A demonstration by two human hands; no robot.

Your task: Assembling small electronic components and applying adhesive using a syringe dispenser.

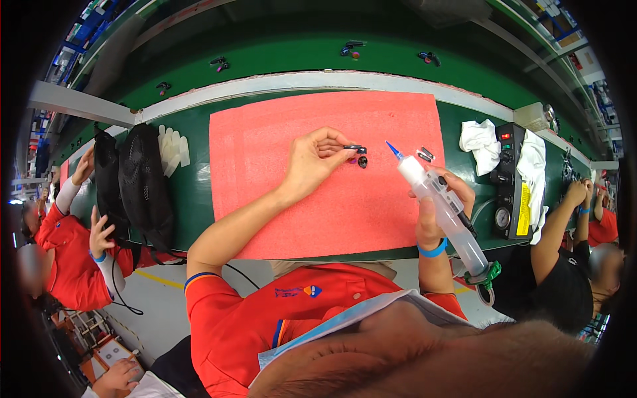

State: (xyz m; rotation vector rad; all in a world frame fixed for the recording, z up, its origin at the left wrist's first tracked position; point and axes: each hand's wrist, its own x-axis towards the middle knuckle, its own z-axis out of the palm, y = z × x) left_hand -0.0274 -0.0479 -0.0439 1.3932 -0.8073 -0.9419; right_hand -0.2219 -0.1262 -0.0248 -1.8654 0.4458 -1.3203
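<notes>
My left hand [310,163] is closed, pinching a small glossy black part [355,148] between thumb and fingertips above the pink foam mat [265,219]. A small round black piece [362,162] shows just below it; whether the two are joined I cannot tell. My right hand [446,198] is wrapped round a large clear dispensing syringe [458,232], held at a slant. Its blue tapered tip [394,150] points toward the black part, a short distance away and not touching. Beyond the syringe's white collar, a few small dark oval parts [426,154] lie on the mat.
Right of the mat stands a black dispenser controller [507,179] with a gauge, white cloths [479,146] beside it. At left lie black mesh bags [142,179] and pale strips [174,147]. Beyond a white rail [318,81], a green belt [285,56] carries small parts. People work on both sides.
</notes>
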